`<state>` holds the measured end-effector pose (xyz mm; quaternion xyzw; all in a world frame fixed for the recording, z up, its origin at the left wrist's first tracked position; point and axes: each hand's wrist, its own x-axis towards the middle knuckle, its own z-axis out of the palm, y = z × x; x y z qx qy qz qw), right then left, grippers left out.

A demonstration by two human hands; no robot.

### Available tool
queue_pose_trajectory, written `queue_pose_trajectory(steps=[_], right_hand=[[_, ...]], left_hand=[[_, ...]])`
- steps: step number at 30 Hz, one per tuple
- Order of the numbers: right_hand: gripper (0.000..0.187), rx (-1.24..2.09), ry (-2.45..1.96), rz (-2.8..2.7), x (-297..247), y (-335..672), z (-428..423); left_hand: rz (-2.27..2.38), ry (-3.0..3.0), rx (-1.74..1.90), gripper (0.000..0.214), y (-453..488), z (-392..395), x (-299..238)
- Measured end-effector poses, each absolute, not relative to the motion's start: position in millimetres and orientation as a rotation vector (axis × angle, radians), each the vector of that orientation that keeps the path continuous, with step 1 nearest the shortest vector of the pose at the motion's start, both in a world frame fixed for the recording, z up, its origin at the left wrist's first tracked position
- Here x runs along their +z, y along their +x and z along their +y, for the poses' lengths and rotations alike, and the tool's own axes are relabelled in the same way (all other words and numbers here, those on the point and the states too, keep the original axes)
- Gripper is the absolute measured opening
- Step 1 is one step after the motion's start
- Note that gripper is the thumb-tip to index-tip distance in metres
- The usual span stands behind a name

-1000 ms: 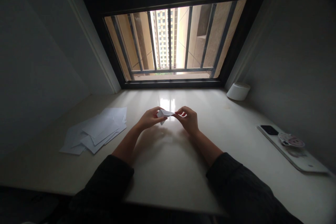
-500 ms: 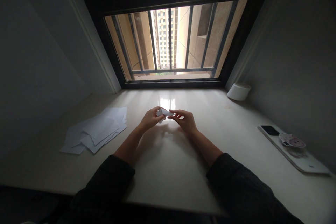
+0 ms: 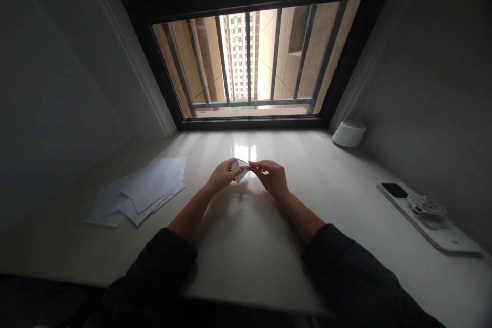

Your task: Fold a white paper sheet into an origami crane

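Note:
A small folded piece of white paper (image 3: 241, 169) is held above the pale polished countertop (image 3: 246, 251), in the middle of the view. My left hand (image 3: 221, 176) grips its left side between thumb and fingers. My right hand (image 3: 271, 179) reaches in from the right, with its fingertips pinching the paper's right edge. Much of the fold is hidden by my fingers. Dark sleeves cover both my forearms near the bottom of the view.
Loose white paper sheets (image 3: 138, 192) lie in an overlapping pile at the left. A white round container (image 3: 349, 134) stands in the far right corner. A white phone with a dark camera patch (image 3: 425, 218) lies at the right. A barred window (image 3: 253, 59) rises behind the countertop.
The paper looks smaller and more tightly folded, and more of it is covered by my fingers. My hands have drawn closer together around it.

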<state>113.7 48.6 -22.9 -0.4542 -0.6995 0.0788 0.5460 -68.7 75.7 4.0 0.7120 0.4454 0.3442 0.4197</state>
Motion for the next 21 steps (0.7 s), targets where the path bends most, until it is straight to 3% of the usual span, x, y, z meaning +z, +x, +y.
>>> queue_pose_trajectory(steps=[5,15,21], right_hand=[[0.016,0.134,-1.099,-1.664,-24.1,114.0,48.9],[0.019,0.236,-1.049,-1.744,-23.5,112.6,48.4],[0.041,0.456,-1.006,-1.627,-20.0,110.8,50.3]], left_hand=[[1.146,1.811,0.972,0.045,-68.4,71.6,5.5],[1.102,1.675,0.974,0.048,-68.9,79.2,0.7],[1.002,1.420,0.999,0.060,-69.5,77.4,7.7]])
